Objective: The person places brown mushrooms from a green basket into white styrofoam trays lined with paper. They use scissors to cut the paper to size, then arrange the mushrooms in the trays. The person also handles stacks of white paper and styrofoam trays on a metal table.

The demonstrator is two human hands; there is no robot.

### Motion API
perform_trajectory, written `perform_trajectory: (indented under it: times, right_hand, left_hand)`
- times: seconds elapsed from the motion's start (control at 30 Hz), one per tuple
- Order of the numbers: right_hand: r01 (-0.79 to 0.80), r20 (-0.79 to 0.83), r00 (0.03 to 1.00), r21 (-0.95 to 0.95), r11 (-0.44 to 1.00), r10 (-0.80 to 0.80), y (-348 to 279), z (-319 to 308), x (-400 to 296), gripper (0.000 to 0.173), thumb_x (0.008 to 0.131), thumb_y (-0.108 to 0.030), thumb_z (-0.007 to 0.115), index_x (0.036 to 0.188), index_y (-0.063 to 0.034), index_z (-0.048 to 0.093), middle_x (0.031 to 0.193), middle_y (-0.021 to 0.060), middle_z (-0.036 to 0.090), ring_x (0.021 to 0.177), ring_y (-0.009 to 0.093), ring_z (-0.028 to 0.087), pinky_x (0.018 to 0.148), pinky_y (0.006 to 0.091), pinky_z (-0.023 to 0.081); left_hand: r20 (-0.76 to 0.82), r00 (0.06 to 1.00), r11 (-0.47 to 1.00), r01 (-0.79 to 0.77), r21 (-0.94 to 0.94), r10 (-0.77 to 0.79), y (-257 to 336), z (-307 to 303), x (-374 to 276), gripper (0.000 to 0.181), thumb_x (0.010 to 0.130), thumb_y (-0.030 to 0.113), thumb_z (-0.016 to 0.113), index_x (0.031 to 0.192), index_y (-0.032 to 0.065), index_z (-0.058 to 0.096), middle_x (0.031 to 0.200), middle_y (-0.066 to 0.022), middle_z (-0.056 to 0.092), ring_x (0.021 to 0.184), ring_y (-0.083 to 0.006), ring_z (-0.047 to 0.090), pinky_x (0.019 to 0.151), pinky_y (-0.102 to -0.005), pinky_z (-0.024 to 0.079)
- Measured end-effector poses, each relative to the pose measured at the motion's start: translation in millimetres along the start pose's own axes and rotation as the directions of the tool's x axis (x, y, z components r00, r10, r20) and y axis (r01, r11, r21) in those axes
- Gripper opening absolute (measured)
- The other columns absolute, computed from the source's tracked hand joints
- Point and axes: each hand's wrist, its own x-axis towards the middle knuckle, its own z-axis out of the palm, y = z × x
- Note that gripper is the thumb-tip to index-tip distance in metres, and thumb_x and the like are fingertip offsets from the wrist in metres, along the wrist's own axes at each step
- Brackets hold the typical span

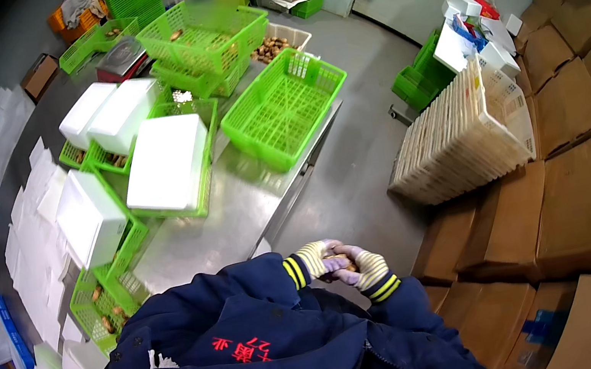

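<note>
My left hand (316,259) and my right hand (366,267) meet in front of my body, past the table's edge. Both wear striped knit gloves with pale purple fingers. Between them they hold a small brown piece of produce (351,266), probably a mushroom, mostly hidden by the fingers. Left of my hands is the steel table (184,248). On it, near its right edge, stands a green plastic basket (284,111) with nothing in it. A white foam box (167,161) rests on another green basket (208,118).
More white foam boxes (89,217) sit on green baskets at left. A near basket (88,301) holds several brown pieces. Farther back are a scale (120,58) and a white basket of brown produce (297,33). Cardboard boxes (581,197) and stacked white baskets (440,144) line the right.
</note>
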Motion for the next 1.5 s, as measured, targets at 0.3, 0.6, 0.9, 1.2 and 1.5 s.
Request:
perform_trajectory:
  times: [0.3, 0.6, 0.9, 1.2, 1.5]
  right_hand:
    - [0.191, -0.736, 0.659, -0.037, 0.981, -0.156, -30, -198, 130, 0.052, 0.084, -0.007, 0.069, 0.129, 0.0030, 0.046, 0.109, 0.0114, 0.062, 0.097, 0.016, 0.060, 0.088, 0.0283, 0.049]
    - [0.071, -0.310, 0.908, -0.551, 0.831, -0.282, -33, -460, 309, 0.067, 0.076, -0.016, 0.072, 0.133, 0.0022, 0.041, 0.116, 0.0193, 0.058, 0.104, 0.032, 0.059, 0.094, 0.0363, 0.045]
    - [0.353, 0.104, 0.925, -0.590, 0.726, -0.365, -111, -556, 538, 0.025, 0.079, -0.007, 0.065, 0.103, -0.0028, 0.063, 0.086, 0.0152, 0.065, 0.079, 0.032, 0.063, 0.075, 0.0379, 0.051]
    - [0.467, 0.347, 0.884, -0.627, 0.624, -0.312, -95, -643, 744, 0.019, 0.084, -0.007, 0.063, 0.102, -0.0034, 0.066, 0.095, 0.0160, 0.067, 0.084, 0.031, 0.065, 0.077, 0.0365, 0.051]
    - [0.422, 0.441, 0.884, -0.605, 0.675, -0.157, -101, -710, 952, 0.018, 0.087, -0.006, 0.061, 0.103, -0.0025, 0.066, 0.093, 0.0151, 0.067, 0.083, 0.025, 0.065, 0.077, 0.0333, 0.051]
  left_hand:
    - [-0.050, 0.983, 0.722, 0.093, -0.685, -0.174, 158, 33, 272, 0.035, 0.090, 0.043, 0.062, 0.105, 0.0122, 0.057, 0.098, -0.0032, 0.062, 0.084, -0.0185, 0.062, 0.072, -0.0324, 0.053]
    - [-0.035, 0.989, 0.456, 0.036, -0.889, -0.146, 207, -41, 565, 0.045, 0.091, 0.054, 0.051, 0.110, 0.0136, 0.056, 0.103, -0.0104, 0.063, 0.093, -0.0291, 0.061, 0.082, -0.0465, 0.052]
    - [-0.543, 0.833, 0.532, -0.416, -0.738, -0.102, 336, -184, 671, 0.035, 0.091, 0.040, 0.060, 0.111, 0.0113, 0.054, 0.086, -0.0075, 0.063, 0.071, -0.0205, 0.063, 0.062, -0.0352, 0.053]
    - [-0.684, 0.729, 0.557, -0.560, -0.613, -0.020, 399, -350, 792, 0.023, 0.093, 0.030, 0.059, 0.100, 0.0081, 0.054, 0.070, -0.0053, 0.057, 0.050, -0.0125, 0.050, 0.044, -0.0245, 0.042]
    - [-0.727, 0.657, 0.504, -0.569, -0.650, -0.197, 459, -511, 872, 0.024, 0.093, 0.024, 0.060, 0.110, 0.0088, 0.053, 0.076, -0.0084, 0.060, 0.055, -0.0165, 0.058, 0.041, -0.0275, 0.046]
